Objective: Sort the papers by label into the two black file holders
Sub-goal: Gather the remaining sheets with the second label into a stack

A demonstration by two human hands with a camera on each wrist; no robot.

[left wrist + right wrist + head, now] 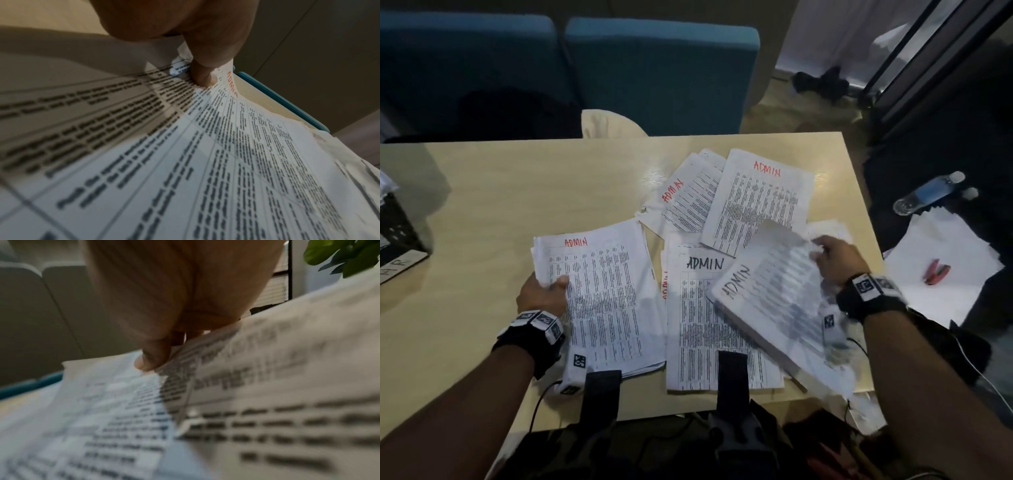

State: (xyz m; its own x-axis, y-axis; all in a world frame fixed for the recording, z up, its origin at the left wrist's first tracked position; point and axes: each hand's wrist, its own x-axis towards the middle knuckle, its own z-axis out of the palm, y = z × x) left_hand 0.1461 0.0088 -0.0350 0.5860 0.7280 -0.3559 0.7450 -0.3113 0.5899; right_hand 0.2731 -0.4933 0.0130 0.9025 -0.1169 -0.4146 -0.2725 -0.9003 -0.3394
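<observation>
Printed sheets marked ADMIN lie scattered over the pale table (517, 192). My left hand (544, 291) pinches the left edge of a stack of papers (606, 298) headed ADMIN in red; the left wrist view shows the thumb (202, 76) pressed onto that stack (226, 162). My right hand (835, 257) grips a blurred sheet (770, 291) with ADMIN in black, lifted and tilted above the table; its thumb (154, 356) clamps the sheet (267, 386). Another black-lettered ADMIN sheet (705, 329) lies flat between my hands. One black file holder (397, 229) stands at the far left edge.
More red-lettered ADMIN sheets (756, 202) lie fanned at the back right of the table. Teal chairs (661, 68) stand behind it. Off the right edge lie a water bottle (928, 193), white paper (941, 263) and a red stapler (936, 272).
</observation>
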